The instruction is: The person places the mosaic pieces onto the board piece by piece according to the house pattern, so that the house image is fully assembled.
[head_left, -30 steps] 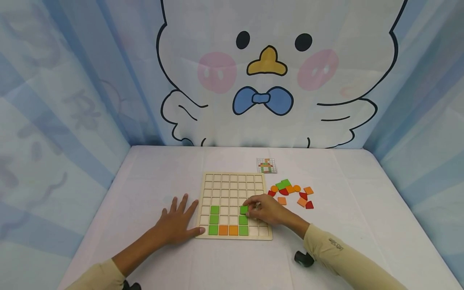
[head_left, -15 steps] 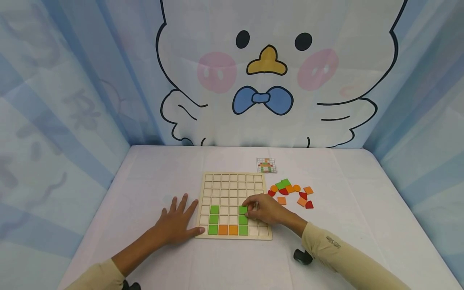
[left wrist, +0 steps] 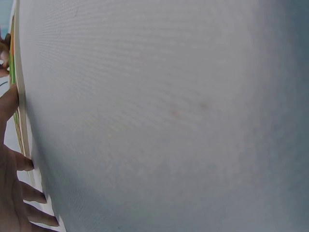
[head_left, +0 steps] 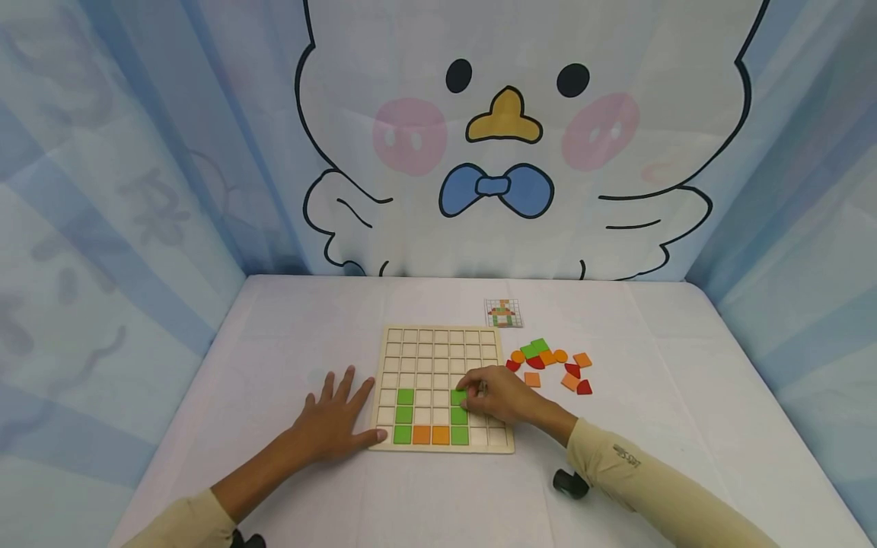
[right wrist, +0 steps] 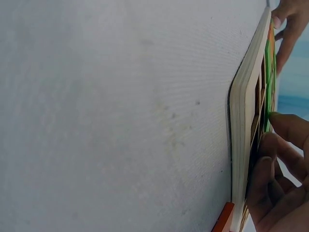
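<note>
A wooden grid board (head_left: 425, 365) lies flat on the table. Along its near row, two orange square tiles (head_left: 431, 434) sit between two columns of three green tiles. My right hand (head_left: 503, 394) is over the board's right part, thumb and forefinger pinching the far green square tile (head_left: 457, 396) of the right column; its fingers partly cover that tile. In the right wrist view, the fingertips (right wrist: 274, 118) meet the green tiles at the board's surface. My left hand (head_left: 332, 422) lies with fingers spread at the board's left side, thumb resting on its near left corner.
Loose red, orange and green pieces (head_left: 548, 356) lie to the right of the board; two green squares overlap. A small pattern card (head_left: 503, 313) is behind the board's far right corner. A printed curtain (head_left: 507, 243) stands behind the table.
The green tile under my right fingers has shifted slightly left and now lines up with its column. The right forearm has moved a little left. My left hand has stayed still.
</note>
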Demonstrator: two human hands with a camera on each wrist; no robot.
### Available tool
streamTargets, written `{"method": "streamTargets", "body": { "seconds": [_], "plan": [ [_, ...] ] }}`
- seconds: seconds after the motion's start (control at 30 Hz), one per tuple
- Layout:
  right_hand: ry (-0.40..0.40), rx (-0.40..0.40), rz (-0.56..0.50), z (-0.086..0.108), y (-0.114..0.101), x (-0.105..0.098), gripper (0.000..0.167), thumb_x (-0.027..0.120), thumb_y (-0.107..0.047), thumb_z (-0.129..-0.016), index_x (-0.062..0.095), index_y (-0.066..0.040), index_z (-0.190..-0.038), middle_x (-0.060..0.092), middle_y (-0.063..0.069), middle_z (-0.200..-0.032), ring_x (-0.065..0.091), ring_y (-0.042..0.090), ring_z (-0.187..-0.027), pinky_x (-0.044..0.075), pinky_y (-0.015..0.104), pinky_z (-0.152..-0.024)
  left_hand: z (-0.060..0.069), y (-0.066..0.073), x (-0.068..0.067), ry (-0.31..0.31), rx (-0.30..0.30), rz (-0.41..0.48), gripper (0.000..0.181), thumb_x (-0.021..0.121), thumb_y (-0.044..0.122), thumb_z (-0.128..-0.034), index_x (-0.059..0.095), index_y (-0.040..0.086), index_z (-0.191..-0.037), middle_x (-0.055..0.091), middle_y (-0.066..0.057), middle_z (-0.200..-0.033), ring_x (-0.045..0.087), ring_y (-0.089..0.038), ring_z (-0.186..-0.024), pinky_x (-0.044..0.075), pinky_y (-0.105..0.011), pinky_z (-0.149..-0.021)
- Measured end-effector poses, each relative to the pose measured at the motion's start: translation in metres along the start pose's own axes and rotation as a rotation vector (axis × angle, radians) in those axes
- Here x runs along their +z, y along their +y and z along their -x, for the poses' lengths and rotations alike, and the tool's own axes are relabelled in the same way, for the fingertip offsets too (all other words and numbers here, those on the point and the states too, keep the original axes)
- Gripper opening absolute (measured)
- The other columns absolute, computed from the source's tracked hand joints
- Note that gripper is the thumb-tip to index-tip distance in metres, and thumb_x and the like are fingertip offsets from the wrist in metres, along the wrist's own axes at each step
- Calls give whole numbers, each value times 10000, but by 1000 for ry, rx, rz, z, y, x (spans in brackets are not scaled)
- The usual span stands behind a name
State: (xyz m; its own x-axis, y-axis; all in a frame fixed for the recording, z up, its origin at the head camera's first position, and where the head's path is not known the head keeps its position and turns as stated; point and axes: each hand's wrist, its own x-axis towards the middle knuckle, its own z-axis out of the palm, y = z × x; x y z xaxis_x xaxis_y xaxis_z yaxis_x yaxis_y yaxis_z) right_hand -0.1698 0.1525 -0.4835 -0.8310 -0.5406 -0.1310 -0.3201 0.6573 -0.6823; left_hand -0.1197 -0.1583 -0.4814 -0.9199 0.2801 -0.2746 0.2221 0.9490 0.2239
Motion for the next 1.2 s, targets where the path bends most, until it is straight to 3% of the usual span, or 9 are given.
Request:
{"method": "streamTargets", "body": {
  "seconds": [0.63, 1.2],
  "plan": [
    [2, -27, 39, -1, -4, -3, 177, 738, -218, -873, 707, -156, -1037, 578, -112, -743, 523, 78, -723, 441, 225, -679, 0, -1, 1, 9, 13, -3, 958, 548, 733, -820, 309, 145, -1537, 169, -241, -1611, 143, -565, -1438, 255, -781, -1008],
    [-51, -63, 45, -1, -2, -8, 217, 724, -259, -887, 716, -146, -1072, 594, -115, -770, 528, 64, -730, 448, 213, -673, 0, 2, -2, -21, -9, -8, 961, 550, 733, -816, 298, 157, -1543, 157, -232, -1616, 135, -562, -1441, 251, -784, -1006]
  ]
}}
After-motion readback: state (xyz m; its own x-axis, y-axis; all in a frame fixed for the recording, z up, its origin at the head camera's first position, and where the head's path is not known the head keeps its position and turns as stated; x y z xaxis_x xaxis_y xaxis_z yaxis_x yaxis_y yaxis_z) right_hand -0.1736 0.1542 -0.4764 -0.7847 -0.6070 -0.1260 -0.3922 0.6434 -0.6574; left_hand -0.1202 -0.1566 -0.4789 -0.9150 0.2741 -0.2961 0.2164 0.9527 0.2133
